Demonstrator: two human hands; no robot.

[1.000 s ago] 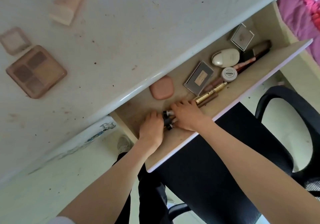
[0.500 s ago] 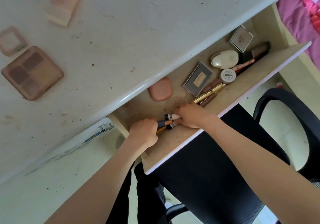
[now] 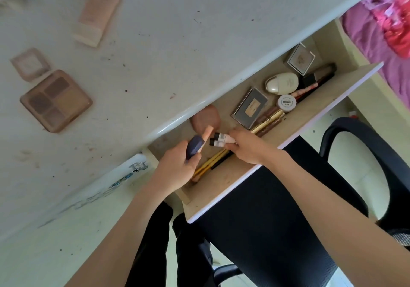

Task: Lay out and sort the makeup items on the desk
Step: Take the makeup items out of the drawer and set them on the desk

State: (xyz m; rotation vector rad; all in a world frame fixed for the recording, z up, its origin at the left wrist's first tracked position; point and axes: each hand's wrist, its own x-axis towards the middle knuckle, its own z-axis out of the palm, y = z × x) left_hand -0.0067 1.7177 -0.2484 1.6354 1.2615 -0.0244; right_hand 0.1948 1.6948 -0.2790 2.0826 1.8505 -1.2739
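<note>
On the bench (image 3: 199, 31), the eyeshadow palette (image 3: 56, 100) at nine o'clock and the pink tube (image 3: 96, 18) at eleven already lie out, likely sorted. In the open drawer (image 3: 310, 118) at centre, the left hand (image 3: 177, 171) has its fingers wrapped round a dark-capped tube (image 3: 196, 146), while the right hand (image 3: 248, 147) pinches two small black-capped bottles (image 3: 221, 140), apparently gathering them for lifting out. The bench lip overhangs the drawer at twelve o'clock, so clear room lies toward the chair (image 3: 277, 231), at five

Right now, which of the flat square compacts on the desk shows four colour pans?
The large brown palette, nearest the desk's front edge. It shows four brown and tan pans; the smaller pink compact behind it shows a single pale square.
</note>
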